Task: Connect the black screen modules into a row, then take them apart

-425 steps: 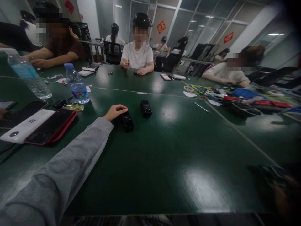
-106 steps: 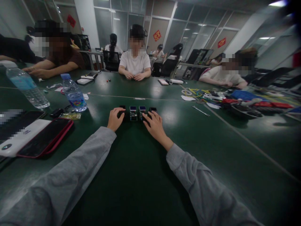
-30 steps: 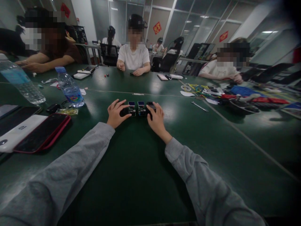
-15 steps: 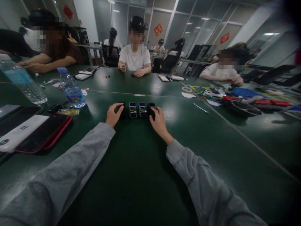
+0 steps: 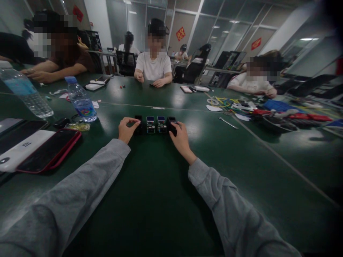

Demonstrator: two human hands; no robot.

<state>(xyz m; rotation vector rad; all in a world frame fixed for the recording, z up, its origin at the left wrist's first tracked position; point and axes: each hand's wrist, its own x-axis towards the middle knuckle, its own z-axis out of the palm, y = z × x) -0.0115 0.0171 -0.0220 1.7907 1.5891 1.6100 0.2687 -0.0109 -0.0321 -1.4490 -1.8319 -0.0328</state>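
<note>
Four small pieces stand in a row on the dark green table. The middle two are small electronic modules, the left module (image 5: 150, 125) and the right module (image 5: 162, 125), each with a dark screen on top and exposed circuitry facing me. A black box (image 5: 138, 130) forms the left end. Beside it, my left hand (image 5: 126, 130) has thumb and index fingertips pinched together at its edge; whatever lies between them is too small to make out. My right hand (image 5: 180, 138) grips the black box (image 5: 170, 121) at the right end with thumb and fingers, partly covering it.
Phones (image 5: 48, 151) and two water bottles, one small (image 5: 83, 103), stand on the left. A wrench (image 5: 228, 123) lies to the right, before a pile of cables and tools (image 5: 284, 116). Across the table sits a person in a white shirt (image 5: 154, 64); other people sit around.
My left hand has shifted slightly left, its thumb and index fingertips now meeting where a gap showed before. My right hand stays on the right black box.
</note>
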